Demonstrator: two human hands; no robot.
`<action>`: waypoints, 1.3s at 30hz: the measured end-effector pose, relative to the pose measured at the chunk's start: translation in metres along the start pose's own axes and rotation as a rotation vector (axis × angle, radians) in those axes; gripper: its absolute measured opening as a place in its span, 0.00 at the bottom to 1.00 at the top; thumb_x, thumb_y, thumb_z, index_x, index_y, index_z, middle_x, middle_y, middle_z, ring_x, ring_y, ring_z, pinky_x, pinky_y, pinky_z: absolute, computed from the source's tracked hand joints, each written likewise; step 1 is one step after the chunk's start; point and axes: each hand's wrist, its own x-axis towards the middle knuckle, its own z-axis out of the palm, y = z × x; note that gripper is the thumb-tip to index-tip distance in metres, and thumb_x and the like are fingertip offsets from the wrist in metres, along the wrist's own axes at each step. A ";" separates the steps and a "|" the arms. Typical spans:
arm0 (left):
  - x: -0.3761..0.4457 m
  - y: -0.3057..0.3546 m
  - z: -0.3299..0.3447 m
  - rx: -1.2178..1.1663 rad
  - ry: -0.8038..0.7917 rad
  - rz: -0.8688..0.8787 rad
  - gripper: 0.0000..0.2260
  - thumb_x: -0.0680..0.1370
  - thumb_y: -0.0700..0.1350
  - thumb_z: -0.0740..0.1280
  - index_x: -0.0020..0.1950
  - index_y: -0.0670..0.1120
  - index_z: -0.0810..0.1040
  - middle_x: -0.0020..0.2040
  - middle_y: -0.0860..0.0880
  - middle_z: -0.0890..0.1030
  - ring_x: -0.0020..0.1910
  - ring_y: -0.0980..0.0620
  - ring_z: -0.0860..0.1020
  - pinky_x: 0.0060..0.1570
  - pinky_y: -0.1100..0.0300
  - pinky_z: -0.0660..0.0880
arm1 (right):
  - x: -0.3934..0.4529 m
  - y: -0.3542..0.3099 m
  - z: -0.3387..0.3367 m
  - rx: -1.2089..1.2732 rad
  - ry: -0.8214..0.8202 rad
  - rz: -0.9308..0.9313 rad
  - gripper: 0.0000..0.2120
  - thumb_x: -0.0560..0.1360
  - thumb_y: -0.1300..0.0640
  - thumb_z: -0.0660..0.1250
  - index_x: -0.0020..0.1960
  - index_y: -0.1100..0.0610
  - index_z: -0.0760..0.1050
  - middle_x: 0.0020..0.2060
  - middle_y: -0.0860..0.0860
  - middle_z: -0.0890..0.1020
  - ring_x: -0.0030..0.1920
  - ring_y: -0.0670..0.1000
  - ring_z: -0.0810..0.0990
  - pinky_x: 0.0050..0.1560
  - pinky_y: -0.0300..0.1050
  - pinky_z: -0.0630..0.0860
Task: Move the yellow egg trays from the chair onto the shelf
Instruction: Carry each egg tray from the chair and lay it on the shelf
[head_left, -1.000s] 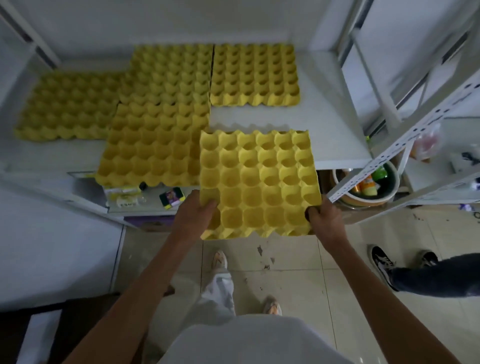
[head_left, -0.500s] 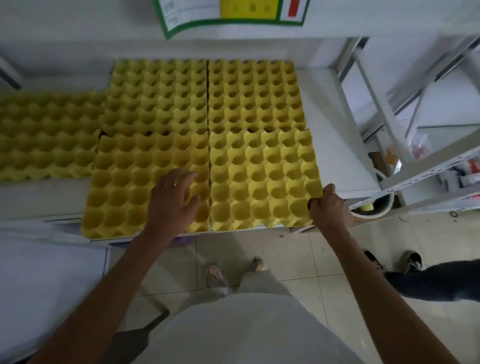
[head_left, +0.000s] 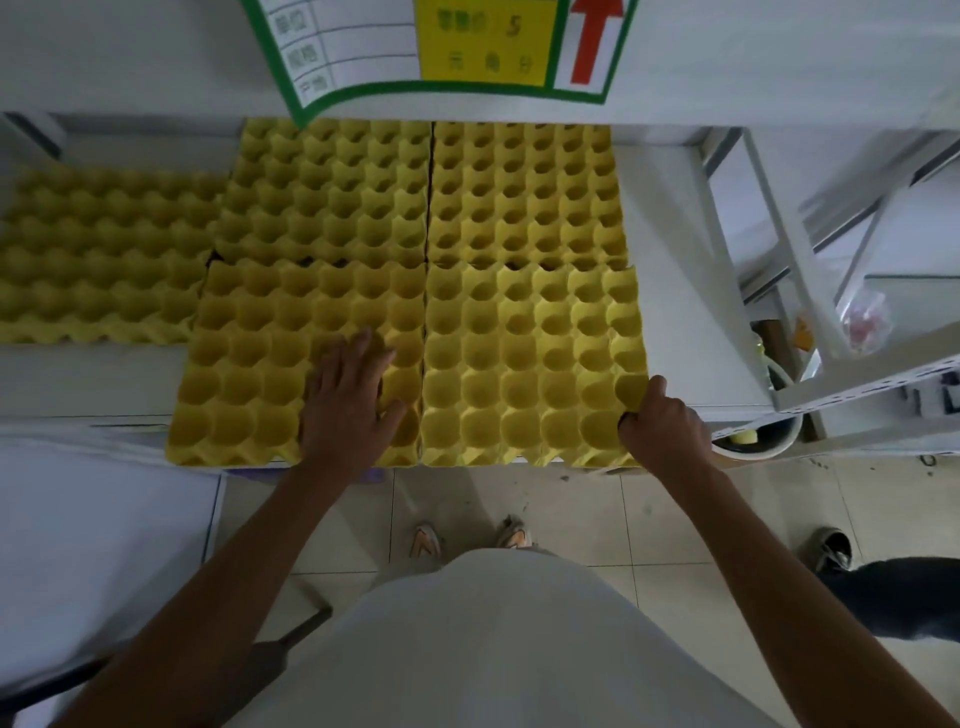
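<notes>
Your right hand pinches the front-right egg tray at its 4 o'clock corner while your left hand lies flat, fingers straight, on the front-left egg tray; both trays overhang the shelf edge, so a careless release could tip them off.

- Five yellow egg trays cover the middle and left of the shelf.
- Bare strips of shelf lie right of the trays and at lower left.
- An upper shelf edge with a sign overhangs the back.
- A white rack blocks the right.
</notes>
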 end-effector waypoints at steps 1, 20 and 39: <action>0.000 0.001 0.000 -0.005 -0.002 0.001 0.31 0.76 0.62 0.60 0.78 0.53 0.68 0.83 0.47 0.59 0.81 0.37 0.59 0.71 0.35 0.67 | 0.001 0.002 -0.002 -0.012 -0.014 -0.011 0.10 0.74 0.56 0.61 0.50 0.56 0.61 0.32 0.51 0.70 0.35 0.59 0.73 0.39 0.51 0.70; -0.002 0.003 -0.004 -0.021 -0.029 0.013 0.32 0.77 0.61 0.60 0.80 0.53 0.63 0.85 0.46 0.52 0.81 0.36 0.56 0.75 0.36 0.63 | 0.009 0.014 -0.026 -0.041 -0.217 -0.023 0.19 0.66 0.44 0.65 0.48 0.51 0.60 0.37 0.50 0.76 0.38 0.58 0.75 0.41 0.50 0.70; 0.149 -0.083 -0.021 0.153 0.082 -0.038 0.28 0.80 0.61 0.52 0.79 0.54 0.65 0.84 0.49 0.58 0.82 0.43 0.57 0.76 0.34 0.56 | 0.128 -0.124 -0.014 -0.088 0.220 -0.407 0.27 0.84 0.39 0.46 0.81 0.43 0.59 0.81 0.55 0.62 0.82 0.60 0.56 0.79 0.69 0.52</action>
